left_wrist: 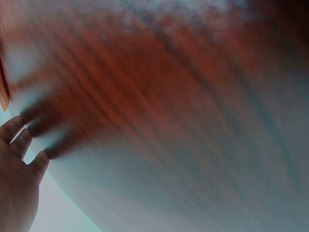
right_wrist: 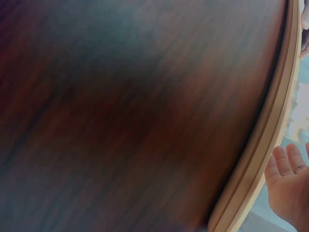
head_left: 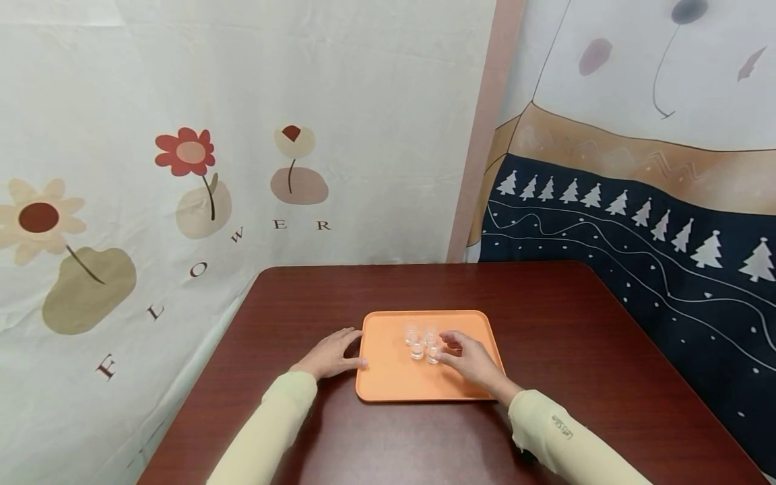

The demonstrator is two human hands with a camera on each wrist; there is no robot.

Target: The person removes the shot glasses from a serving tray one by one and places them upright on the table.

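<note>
Several small clear glasses (head_left: 417,351) stand close together on an orange tray (head_left: 388,380). My right hand (head_left: 475,364) is over the tray's right half, its thumb beside the front right glass (head_left: 432,355) and its fingers spread from the thumb. Whether the thumb touches that glass is too small to tell. At the tray's left edge is my left hand (head_left: 330,355), thumb at the rim and fingers loosely extended. The left wrist view shows part of the left hand (left_wrist: 19,179) at its left edge; the right wrist view shows the right hand (right_wrist: 289,188) at lower right.
The tray lies on a dark red-brown wooden table (head_left: 303,296). Behind it hangs a pale cloth (head_left: 376,135) with printed flowers, and to the right a dark blue cloth (head_left: 606,269) with white trees.
</note>
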